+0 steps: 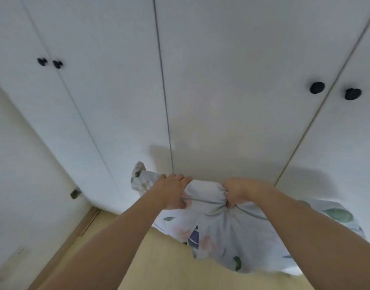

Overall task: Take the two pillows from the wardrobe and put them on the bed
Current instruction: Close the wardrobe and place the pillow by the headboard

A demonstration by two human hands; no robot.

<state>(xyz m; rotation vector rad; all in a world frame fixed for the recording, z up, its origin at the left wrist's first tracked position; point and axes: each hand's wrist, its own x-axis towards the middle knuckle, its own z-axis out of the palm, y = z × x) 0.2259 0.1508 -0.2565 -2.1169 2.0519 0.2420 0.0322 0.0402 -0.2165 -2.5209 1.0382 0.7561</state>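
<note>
Clearly the pillow (209,218) was soft and light, sagging wherever unsupported, so bunched fabric along its top edge seemed the best hold. My left hand (173,191) and right hand (238,192) each had fingers curled tight, gripping it before the closed wardrobe (221,91). White cover, green leaves, pink blotches.

A pale wooden floor (163,268) lay below the fingers (181,178). Well to their left stood a white wall (23,174), a small dark fitting (75,193) beside it, a wooden strip (75,233) along its foot.
</note>
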